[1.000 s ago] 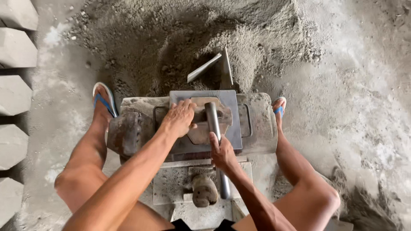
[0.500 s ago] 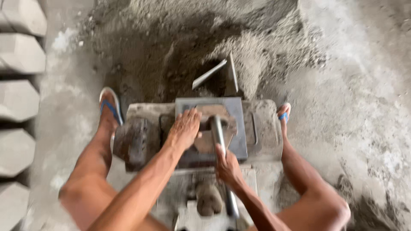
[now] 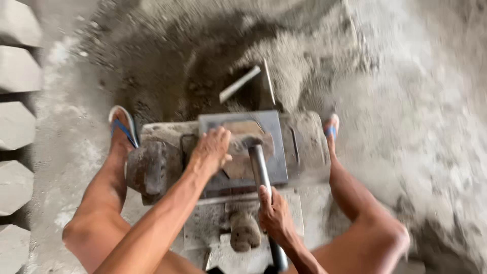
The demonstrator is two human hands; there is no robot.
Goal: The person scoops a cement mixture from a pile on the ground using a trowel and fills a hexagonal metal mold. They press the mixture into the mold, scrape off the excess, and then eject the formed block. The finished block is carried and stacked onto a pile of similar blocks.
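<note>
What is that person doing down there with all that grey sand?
A person crouches over a grey metal mould on the ground. The left hand presses on the block piece in the mould, while the right hand grips a metal rod standing in it. A heap of grey sand lies in front, and finished blocks line the left edge.

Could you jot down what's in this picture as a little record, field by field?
Setting: grey, dusty ground with a sand heap
Person: seated, legs spread, blue sandals on both feet
Left hand: pressed flat on the metal mould
Right hand: gripped on the hammer handle
Hammer head: on top of the mould
Behind mould: shovel stuck in the sand
Left edge: row of grey blocks
Sharpness: blurred, fine detail unclear
</note>
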